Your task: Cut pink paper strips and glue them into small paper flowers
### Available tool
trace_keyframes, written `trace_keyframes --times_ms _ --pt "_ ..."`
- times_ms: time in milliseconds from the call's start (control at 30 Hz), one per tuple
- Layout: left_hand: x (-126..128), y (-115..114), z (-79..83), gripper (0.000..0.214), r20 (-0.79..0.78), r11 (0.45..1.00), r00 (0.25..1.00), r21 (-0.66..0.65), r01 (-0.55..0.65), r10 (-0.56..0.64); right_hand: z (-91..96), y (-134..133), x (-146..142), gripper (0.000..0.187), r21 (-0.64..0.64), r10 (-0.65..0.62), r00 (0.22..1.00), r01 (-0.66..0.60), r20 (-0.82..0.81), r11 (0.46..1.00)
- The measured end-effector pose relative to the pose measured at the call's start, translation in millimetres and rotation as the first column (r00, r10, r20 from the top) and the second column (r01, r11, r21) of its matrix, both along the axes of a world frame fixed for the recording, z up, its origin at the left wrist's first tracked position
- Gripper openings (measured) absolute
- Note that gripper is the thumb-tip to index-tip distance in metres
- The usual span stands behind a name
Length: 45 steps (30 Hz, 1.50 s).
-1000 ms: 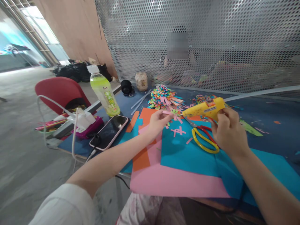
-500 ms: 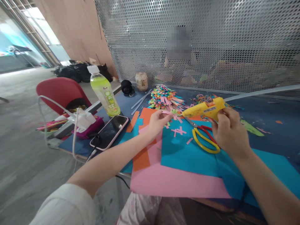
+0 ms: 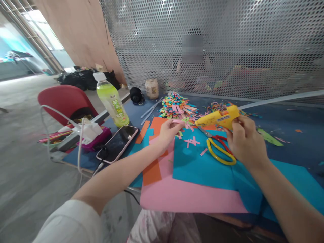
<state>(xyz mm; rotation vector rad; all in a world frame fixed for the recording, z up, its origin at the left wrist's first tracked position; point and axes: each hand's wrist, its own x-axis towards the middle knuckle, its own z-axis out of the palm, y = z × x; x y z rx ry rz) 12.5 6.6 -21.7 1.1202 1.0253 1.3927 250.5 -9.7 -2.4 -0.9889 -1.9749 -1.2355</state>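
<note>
A yellow glue gun is gripped in my right hand, its nozzle pointing left. My left hand pinches a small pink and green paper piece close to the nozzle; whether the two touch I cannot tell. Below the gun lie scissors with yellow and red handles. Several small pink paper strips rest on a blue paper sheet, which overlaps a pink sheet. Behind my left hand stands a cone-shaped pile of multicoloured paper strips.
To the left are a phone, a green drink bottle and a purple tissue box with a white cable. A jar stands at the back before a perforated metal panel. Paper scraps lie at the back right.
The view has shifted slightly. My hands keep nearly the same pose, with the glue gun's nozzle still beside the paper piece.
</note>
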Motion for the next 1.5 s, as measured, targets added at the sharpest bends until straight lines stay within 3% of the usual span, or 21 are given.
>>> trace_keyframes --times_ms 267,433,500,633,833,967,1100,1167,1233,1300,1333,1400,1500 --pt "-2 2 0.1 0.027 0.129 0.998 0.992 -0.07 -0.008 0.017 0.4 1 0 0.034 -0.02 -0.004 1.0 0.003 -0.016 1.0" --pt "-2 4 2.1 0.028 0.198 0.988 0.976 -0.136 -0.067 0.093 -3.6 4 4 0.041 -0.191 -0.094 0.988 0.069 -0.125 0.979" --pt "-1 4 1.9 0.029 0.208 0.988 0.974 -0.143 -0.062 0.091 -7.2 7 8 0.046 -0.328 -0.245 0.948 0.169 -0.204 0.93" --pt "0 4 0.5 0.028 0.214 0.992 0.975 -0.124 -0.034 0.06 -14.8 14 16 0.055 -0.573 -0.571 0.779 0.351 -0.26 0.74" --pt "0 3 -0.2 0.027 0.197 0.992 0.98 -0.126 -0.008 0.033 -25.1 26 25 0.061 -0.719 -0.764 0.612 0.436 -0.204 0.541" --pt "0 1 -1.0 0.029 0.206 0.995 0.978 -0.098 0.026 -0.006 -34.8 30 26 0.062 -0.752 -0.823 0.513 0.437 -0.243 0.494" --pt "1 1 -2.2 0.032 0.169 0.995 0.985 -0.084 0.055 -0.04 -35.2 25 28 0.062 -0.763 -0.826 0.508 0.424 -0.245 0.488" --pt "2 -1 -2.3 0.032 0.135 0.992 0.989 -0.098 0.076 -0.063 -29.2 21 28 0.061 -0.735 -0.786 0.571 0.424 -0.237 0.529" --pt "4 -4 -2.0 0.033 0.127 0.987 0.986 -0.107 0.12 -0.106 -21.0 17 24 0.055 -0.676 -0.661 0.713 0.37 -0.233 0.638" --pt "7 -8 -1.4 0.032 0.139 0.978 0.978 -0.11 0.174 -0.158 -13.9 14 15 0.04 -0.637 -0.426 0.875 0.197 -0.228 0.745" --pt "8 -11 -1.1 0.032 0.142 0.973 0.972 -0.113 0.202 -0.186 -11.6 13 10 0.033 -0.638 -0.281 0.936 0.086 -0.211 0.766" --pt "10 -16 -0.6 0.031 0.127 0.961 0.963 -0.114 0.251 -0.236 -9.4 9 -1 0.024 -0.63 -0.026 0.986 -0.084 -0.164 0.772" --pt "12 -20 -1.5 0.03 0.066 0.95 0.954 -0.089 0.299 -0.294 -8.9 3 -11 0.021 -0.639 0.215 0.971 -0.229 -0.1 0.735"
